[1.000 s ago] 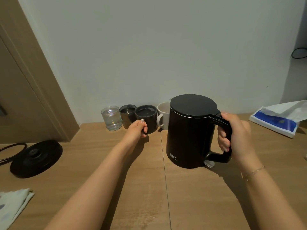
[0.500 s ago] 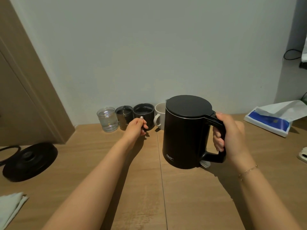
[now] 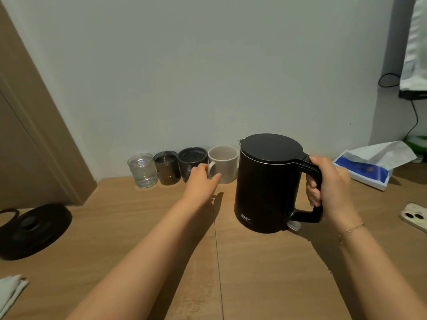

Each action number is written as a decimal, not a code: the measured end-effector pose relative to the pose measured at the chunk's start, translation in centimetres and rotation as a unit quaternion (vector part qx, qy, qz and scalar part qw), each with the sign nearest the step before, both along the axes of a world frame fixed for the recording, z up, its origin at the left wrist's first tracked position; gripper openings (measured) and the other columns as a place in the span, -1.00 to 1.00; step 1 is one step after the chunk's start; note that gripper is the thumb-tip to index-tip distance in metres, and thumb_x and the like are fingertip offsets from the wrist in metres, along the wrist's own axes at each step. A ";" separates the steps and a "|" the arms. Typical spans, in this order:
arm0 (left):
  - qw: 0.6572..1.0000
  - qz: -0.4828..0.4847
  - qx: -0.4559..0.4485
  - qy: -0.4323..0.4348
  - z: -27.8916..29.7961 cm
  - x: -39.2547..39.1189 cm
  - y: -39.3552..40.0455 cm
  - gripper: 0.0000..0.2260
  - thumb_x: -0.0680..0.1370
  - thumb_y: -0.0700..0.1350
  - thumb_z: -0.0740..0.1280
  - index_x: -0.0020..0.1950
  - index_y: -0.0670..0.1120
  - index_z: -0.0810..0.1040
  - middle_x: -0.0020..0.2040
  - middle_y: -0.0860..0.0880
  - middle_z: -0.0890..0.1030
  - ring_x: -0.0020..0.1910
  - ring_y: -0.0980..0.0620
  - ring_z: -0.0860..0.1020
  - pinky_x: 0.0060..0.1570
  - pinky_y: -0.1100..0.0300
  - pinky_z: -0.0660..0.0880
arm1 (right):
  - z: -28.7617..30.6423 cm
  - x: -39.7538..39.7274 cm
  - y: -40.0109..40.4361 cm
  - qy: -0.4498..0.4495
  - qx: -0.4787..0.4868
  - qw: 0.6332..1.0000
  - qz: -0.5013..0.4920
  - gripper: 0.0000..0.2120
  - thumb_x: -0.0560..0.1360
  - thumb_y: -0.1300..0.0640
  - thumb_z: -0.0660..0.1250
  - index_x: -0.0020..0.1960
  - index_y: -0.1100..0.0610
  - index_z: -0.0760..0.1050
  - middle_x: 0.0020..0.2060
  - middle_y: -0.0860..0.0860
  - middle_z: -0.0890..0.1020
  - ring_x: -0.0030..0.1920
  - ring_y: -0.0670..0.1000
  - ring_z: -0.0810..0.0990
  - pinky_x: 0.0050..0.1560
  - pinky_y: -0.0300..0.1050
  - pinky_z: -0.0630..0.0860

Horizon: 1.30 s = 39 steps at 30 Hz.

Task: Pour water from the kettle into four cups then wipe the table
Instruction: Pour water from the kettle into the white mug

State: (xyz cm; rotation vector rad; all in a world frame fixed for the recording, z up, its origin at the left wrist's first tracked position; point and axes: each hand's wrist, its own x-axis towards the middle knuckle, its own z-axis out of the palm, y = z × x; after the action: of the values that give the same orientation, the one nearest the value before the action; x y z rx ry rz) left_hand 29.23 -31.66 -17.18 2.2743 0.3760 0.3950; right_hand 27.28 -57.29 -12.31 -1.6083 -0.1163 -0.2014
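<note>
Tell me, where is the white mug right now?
In the head view the white mug stands by the wall, rightmost of the four cups, between the dark mug and the kettle, with the left hand at its handle.

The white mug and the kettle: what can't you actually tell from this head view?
- White mug: water level; its inside is too dim.
- Mug handle: left hand covers it.
- Kettle: contents, under its shut lid.
- Cloth: cut off by the left edge.
</note>
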 end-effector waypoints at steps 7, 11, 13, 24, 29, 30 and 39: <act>0.999 0.043 -0.032 -0.002 -0.8 2.4 -0.3 -0.66 0.62 0.02 0.23 0.27 -0.17 0.48 0.20 -0.17 0.53 0.02 -0.06 0.59 0.06 0.05 0.58 | 0.0 0.7 -0.8 -0.002 0.000 1.000 0.027 -0.46 0.62 -0.05 0.14 -0.47 0.19 0.28 -0.63 0.05 0.29 -0.62 -0.01 0.27 -0.46 -0.13 0.27; 0.999 0.037 -0.003 -0.014 -1.4 2.8 -0.7 -0.69 0.66 0.00 0.15 -0.08 -0.18 0.53 -0.07 -0.17 0.61 -0.19 0.04 0.54 -0.22 0.25 0.42 | -0.2 0.8 -1.0 -0.006 0.004 0.999 0.035 -0.46 0.63 -0.04 0.14 -0.48 0.18 0.28 -0.64 0.04 0.29 -0.62 0.00 0.27 -0.45 -0.13 0.27; 0.999 0.030 -0.026 -0.023 -1.3 2.7 -0.9 -0.74 0.67 -0.03 0.12 -0.05 -0.15 0.49 -0.11 -0.10 0.56 -0.21 0.09 0.49 -0.26 0.27 0.38 | -0.3 0.9 -1.0 -0.008 0.003 0.999 0.037 -0.45 0.63 -0.05 0.14 -0.48 0.17 0.29 -0.64 0.04 0.29 -0.63 0.00 0.28 -0.45 -0.13 0.28; 0.972 0.048 -0.205 -0.108 -1.7 0.4 -2.0 -0.75 0.67 -0.06 0.09 0.02 -0.16 0.50 -0.02 -0.07 0.56 -0.01 0.01 0.51 -0.03 0.16 0.47 | -0.2 0.9 -1.0 0.002 0.009 0.999 0.038 -0.45 0.63 -0.06 0.14 -0.48 0.15 0.30 -0.63 0.03 0.30 -0.61 -0.02 0.28 -0.44 -0.13 0.27; 0.965 0.018 -0.220 -0.140 -0.2 -3.4 -1.1 -0.76 0.68 -0.09 0.10 0.00 -0.13 0.52 -0.12 0.00 0.53 -0.14 0.10 0.47 -0.18 0.23 0.38 | -0.1 0.9 -1.2 0.009 0.007 0.999 0.048 -0.45 0.63 -0.07 0.12 -0.48 0.16 0.30 -0.62 0.05 0.31 -0.61 -0.02 0.29 -0.43 -0.13 0.28; 0.962 0.010 -0.234 -0.142 -0.1 -4.2 -0.5 -0.77 0.68 -0.10 0.11 -0.05 -0.11 0.52 -0.16 0.01 0.51 -0.19 0.10 0.44 -0.19 0.23 0.36 | -0.1 0.9 -1.3 0.008 0.006 0.998 0.055 -0.45 0.63 -0.07 0.11 -0.48 0.16 0.30 -0.62 0.04 0.31 -0.61 -0.02 0.29 -0.44 -0.13 0.28; 0.917 0.053 -0.368 -0.141 -0.8 -11.8 5.9 -0.70 0.57 -0.13 0.24 -0.38 -0.03 0.35 -0.37 0.01 0.32 -0.32 0.05 0.28 -0.26 0.11 0.22 | 0.3 1.9 -2.1 0.006 -0.018 0.987 0.161 -0.38 0.65 -0.07 0.03 -0.57 0.07 0.29 -0.65 0.02 0.28 -0.63 -0.01 0.25 -0.48 -0.20 0.33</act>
State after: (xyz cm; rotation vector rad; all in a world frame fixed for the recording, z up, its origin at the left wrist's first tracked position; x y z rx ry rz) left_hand 17.38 -25.77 -17.98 1.4423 0.4134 0.5231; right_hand 29.14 -59.37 -11.97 -1.6012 -0.3698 0.0612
